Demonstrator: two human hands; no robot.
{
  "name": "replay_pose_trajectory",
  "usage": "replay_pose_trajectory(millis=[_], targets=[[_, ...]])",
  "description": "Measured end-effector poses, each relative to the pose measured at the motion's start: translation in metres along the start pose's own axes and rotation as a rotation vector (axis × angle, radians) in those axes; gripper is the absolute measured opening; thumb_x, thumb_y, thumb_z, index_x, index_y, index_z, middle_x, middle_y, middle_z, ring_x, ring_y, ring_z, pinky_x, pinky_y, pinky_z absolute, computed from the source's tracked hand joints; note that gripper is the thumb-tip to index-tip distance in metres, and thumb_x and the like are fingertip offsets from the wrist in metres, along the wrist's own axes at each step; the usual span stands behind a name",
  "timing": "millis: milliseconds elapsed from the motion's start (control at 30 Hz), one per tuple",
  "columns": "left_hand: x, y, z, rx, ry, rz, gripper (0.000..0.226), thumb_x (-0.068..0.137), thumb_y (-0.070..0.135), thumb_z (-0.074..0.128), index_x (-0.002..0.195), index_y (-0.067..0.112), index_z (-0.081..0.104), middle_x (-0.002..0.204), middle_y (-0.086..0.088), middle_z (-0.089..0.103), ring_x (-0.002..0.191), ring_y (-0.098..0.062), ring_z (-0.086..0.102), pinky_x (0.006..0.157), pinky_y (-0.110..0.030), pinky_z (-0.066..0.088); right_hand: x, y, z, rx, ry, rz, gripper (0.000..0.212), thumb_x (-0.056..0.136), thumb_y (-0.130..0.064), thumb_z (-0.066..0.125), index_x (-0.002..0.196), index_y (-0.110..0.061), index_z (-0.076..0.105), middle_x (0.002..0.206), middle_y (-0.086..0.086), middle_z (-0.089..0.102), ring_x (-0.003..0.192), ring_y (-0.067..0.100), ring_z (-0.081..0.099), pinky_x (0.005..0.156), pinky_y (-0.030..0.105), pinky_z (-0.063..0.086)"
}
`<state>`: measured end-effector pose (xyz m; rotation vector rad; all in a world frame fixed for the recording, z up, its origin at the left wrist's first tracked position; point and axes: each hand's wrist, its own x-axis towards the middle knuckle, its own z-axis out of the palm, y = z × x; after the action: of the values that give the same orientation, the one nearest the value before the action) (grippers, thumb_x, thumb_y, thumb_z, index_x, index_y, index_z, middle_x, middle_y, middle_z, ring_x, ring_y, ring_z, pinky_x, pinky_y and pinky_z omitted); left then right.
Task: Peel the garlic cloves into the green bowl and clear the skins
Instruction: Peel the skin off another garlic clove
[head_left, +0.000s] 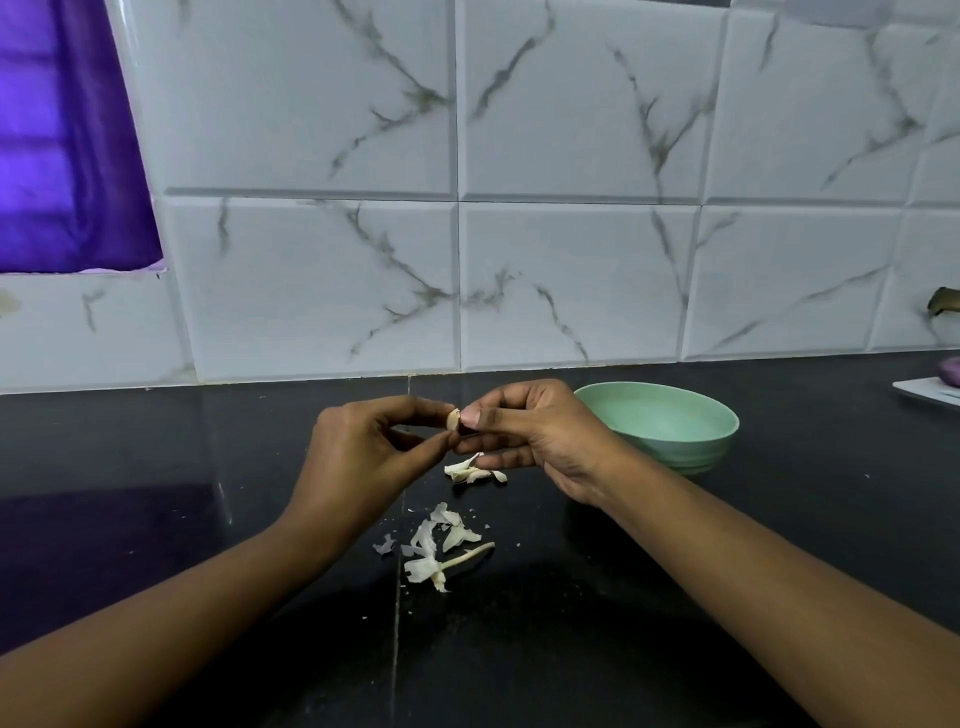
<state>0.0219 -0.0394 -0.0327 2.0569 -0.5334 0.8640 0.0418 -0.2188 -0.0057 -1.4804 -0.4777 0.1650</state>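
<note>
A small garlic clove (453, 419) is held above the black counter between both hands. My left hand (363, 457) pinches it from the left with thumb and fingertips. My right hand (535, 436) pinches it from the right, thumbnail against the clove. The green bowl (675, 431) stands just right of my right hand; what I see of its inside looks bare. Loose white garlic skins (470, 472) lie under the hands. A bigger heap of skins with a dry stem (441, 545) lies nearer to me.
The black counter (156, 467) runs to a marbled white tile wall (519, 234). A purple curtain (62, 145) hangs at the upper left. At the far right edge sit a white board (930, 391) with a purple object (949, 372) on it.
</note>
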Motion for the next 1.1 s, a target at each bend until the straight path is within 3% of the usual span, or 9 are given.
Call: replay_pose_trajectory(millis=[367,500,667,833,1000,1100], targets=[[0.001,0.001,0.0,0.073,0.008,0.039,0.014,0.075,0.021,0.079,0.085,0.03,0.074,0.071,0.02,0.071,0.065,0.008,0.066,0.06,-0.014,0.053,0.002,0.002,0.0,-0.039,-0.013,0.022,0.004,0.083,-0.003,0.066,0.084,0.0,0.068,0.075,0.009,0.072,0.065,0.015,0.071,0.057,0.024,0.057],[0.001,0.0,0.001,0.126,-0.019,0.059,0.011,0.075,0.036,0.077,0.083,0.03,0.074,0.07,0.021,0.069,0.065,0.004,0.066,0.062,-0.028,0.057,0.003,0.004,0.003,-0.179,0.011,-0.016,0.006,0.086,-0.001,0.064,0.082,-0.003,0.067,0.071,0.004,0.07,0.062,0.012,0.069,0.054,0.023,0.057],[0.001,0.001,0.001,0.176,-0.014,0.098,0.034,0.072,0.06,0.061,0.081,0.03,0.074,0.063,0.025,0.062,0.062,0.004,0.064,0.059,-0.032,0.057,0.005,0.009,0.005,-0.291,0.08,-0.051,0.014,0.086,0.0,0.063,0.075,-0.008,0.065,0.07,0.004,0.07,0.059,0.013,0.068,0.056,0.025,0.055],[0.0,0.001,0.002,0.185,-0.006,0.129,0.013,0.075,0.035,0.077,0.081,0.024,0.076,0.061,0.03,0.058,0.063,0.006,0.064,0.059,-0.027,0.055,0.007,0.015,0.009,-0.363,0.167,-0.123,0.021,0.081,-0.001,0.065,0.064,-0.015,0.065,0.075,0.017,0.072,0.063,0.021,0.07,0.058,0.03,0.055],[0.0,-0.001,0.003,0.19,-0.018,0.167,0.017,0.073,0.039,0.074,0.081,0.025,0.075,0.062,0.03,0.057,0.062,0.005,0.064,0.056,-0.024,0.052,0.005,0.016,0.012,-0.41,0.198,-0.158,0.015,0.08,-0.003,0.067,0.067,-0.01,0.066,0.069,0.015,0.071,0.06,0.018,0.07,0.054,0.027,0.056],[0.0,-0.001,0.004,0.111,-0.016,0.123,0.009,0.074,0.027,0.08,0.081,0.026,0.075,0.062,0.028,0.063,0.059,0.002,0.065,0.056,-0.021,0.052,0.004,0.014,0.013,-0.362,0.185,-0.131,0.017,0.08,-0.003,0.067,0.066,-0.011,0.064,0.066,0.01,0.069,0.059,0.018,0.069,0.051,0.026,0.055]])
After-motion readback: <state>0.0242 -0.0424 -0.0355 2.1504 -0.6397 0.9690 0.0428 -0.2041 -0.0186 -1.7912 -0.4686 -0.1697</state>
